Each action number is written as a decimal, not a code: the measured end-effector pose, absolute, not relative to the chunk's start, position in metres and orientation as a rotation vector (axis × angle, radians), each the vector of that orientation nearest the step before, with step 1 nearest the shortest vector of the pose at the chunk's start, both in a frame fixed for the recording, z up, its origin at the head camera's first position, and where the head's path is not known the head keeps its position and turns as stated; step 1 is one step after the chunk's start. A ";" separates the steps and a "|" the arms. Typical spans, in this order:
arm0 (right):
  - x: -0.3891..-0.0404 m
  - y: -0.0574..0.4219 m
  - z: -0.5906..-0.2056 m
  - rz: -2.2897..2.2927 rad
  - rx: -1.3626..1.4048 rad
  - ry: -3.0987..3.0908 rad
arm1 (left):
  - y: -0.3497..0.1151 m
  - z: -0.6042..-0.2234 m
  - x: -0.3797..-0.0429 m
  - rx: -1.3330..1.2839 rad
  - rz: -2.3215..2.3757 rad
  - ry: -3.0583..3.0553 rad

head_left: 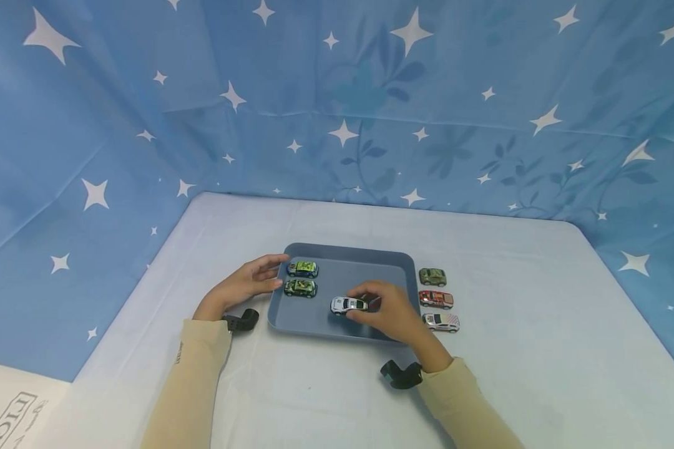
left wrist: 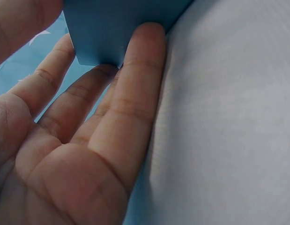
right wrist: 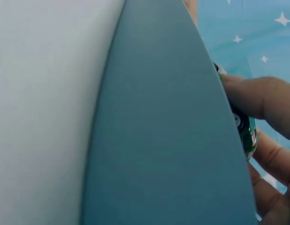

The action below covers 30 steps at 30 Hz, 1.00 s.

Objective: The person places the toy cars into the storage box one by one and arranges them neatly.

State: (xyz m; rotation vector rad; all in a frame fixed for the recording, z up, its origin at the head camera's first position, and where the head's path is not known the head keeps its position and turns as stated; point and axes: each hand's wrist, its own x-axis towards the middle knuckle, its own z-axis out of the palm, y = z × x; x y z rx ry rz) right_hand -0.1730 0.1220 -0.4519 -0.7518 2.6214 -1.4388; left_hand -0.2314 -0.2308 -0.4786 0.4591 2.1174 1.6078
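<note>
In the head view, my right hand (head_left: 390, 312) pinches a white toy car (head_left: 342, 305) between thumb and fingers, over the blue-grey tray (head_left: 342, 333). The right wrist view shows part of that toy car (right wrist: 248, 133), with green on it, behind the tray wall (right wrist: 163, 122). My left hand (head_left: 253, 279) is at the tray's left edge, its fairly straight fingers touching the outer wall (left wrist: 102, 37). Within the tray's left part stand a yellow-green toy car (head_left: 302, 269) and, in front of it, a green camouflage toy car (head_left: 300, 288).
Right of the tray, three toy cars form a column: olive green (head_left: 432, 277), red (head_left: 435, 299) and silver-white (head_left: 441, 322). The white-covered table (head_left: 517, 374) meets a blue star-patterned cloth (head_left: 292, 125) behind. Lettered paper (head_left: 11, 405) lies at the lower left.
</note>
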 end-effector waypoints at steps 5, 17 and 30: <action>-0.173 0.111 -0.453 -1.415 -0.669 2.634 | -0.232 -0.480 -0.232 0.460 1.608 2.132; -0.170 0.083 -0.455 -1.362 -0.498 2.683 | -0.230 -0.480 -0.234 0.446 1.620 2.126; -0.172 0.056 -0.456 -1.334 -0.406 2.680 | -0.231 -0.478 -0.232 0.438 1.627 2.111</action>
